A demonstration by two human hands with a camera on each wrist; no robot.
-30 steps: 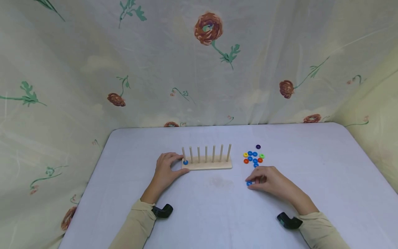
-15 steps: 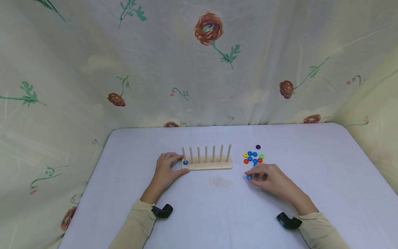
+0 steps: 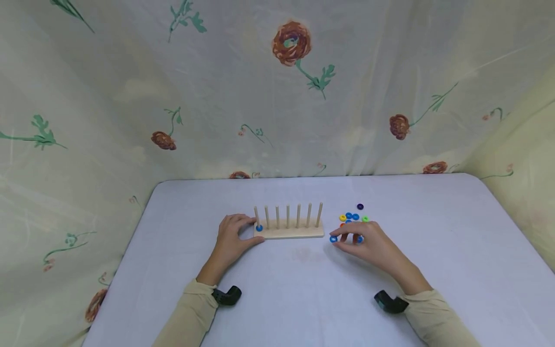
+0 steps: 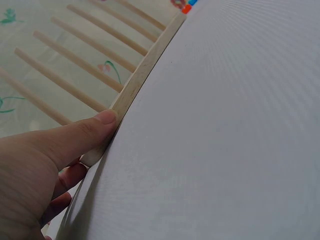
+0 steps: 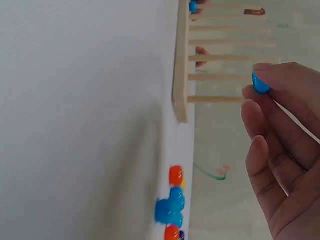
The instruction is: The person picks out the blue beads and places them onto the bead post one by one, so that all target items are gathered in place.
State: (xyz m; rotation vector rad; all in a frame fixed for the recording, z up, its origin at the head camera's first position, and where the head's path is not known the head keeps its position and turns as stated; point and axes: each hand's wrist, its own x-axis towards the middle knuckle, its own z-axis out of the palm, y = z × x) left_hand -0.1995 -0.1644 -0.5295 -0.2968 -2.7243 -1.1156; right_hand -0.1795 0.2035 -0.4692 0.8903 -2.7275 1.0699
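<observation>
A wooden peg board (image 3: 295, 233) with several upright pegs stands on the table, a blue ring (image 3: 259, 228) low on its leftmost peg. My left hand (image 3: 229, 243) holds the board's left end; the left wrist view shows the thumb (image 4: 102, 120) on its front edge. Between thumb and fingertips of my right hand (image 3: 375, 245) is pinched another blue ring (image 3: 333, 239), just right of the board. In the right wrist view this ring (image 5: 260, 84) is off the table, and the other right fingers are loosely bent.
Loose rings lie right of the board: a dark purple one (image 3: 360, 206), a yellow one (image 3: 342, 218), a green one (image 3: 365, 219) and several blue and orange ones, partly hidden by the right hand. A floral curtain (image 3: 208, 86) hangs behind the table (image 3: 277, 299).
My right hand has raised the pinched blue ring off the table and carried it left, nearer the board. The left hand stays on the board's end.
</observation>
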